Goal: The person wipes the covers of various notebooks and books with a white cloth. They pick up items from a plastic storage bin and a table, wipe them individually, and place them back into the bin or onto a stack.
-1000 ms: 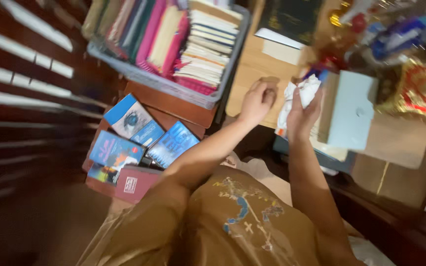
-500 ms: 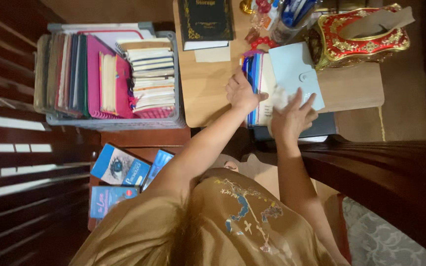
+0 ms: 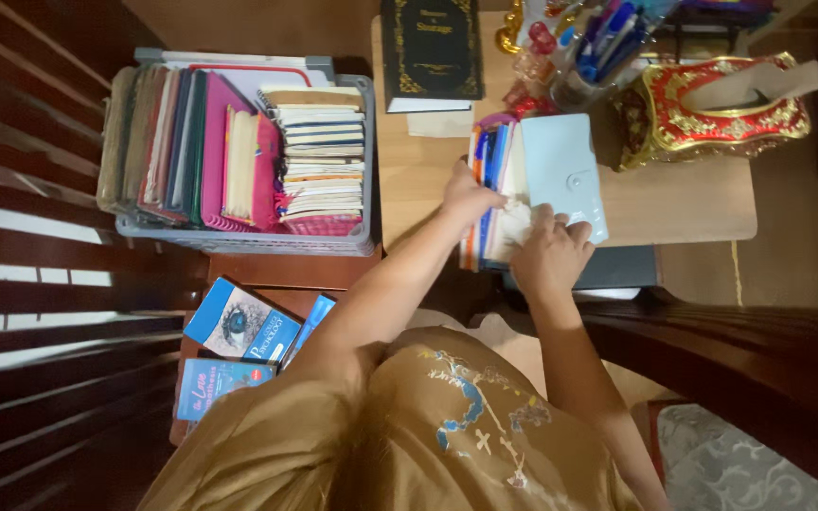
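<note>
Pale blue wallet point(image 3: 565, 170) under right hand point(image 3: 546, 254) (fingers pressing a white cloth), left hand point(image 3: 466, 197) gripping upright notebooks point(image 3: 489, 194).

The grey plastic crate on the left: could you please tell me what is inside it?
The grey plastic crate holds upright notebooks and folders, mostly pink, green and brown, beside a stack of thin books seen edge-on. Their covers and the crate's floor are hidden.
</note>
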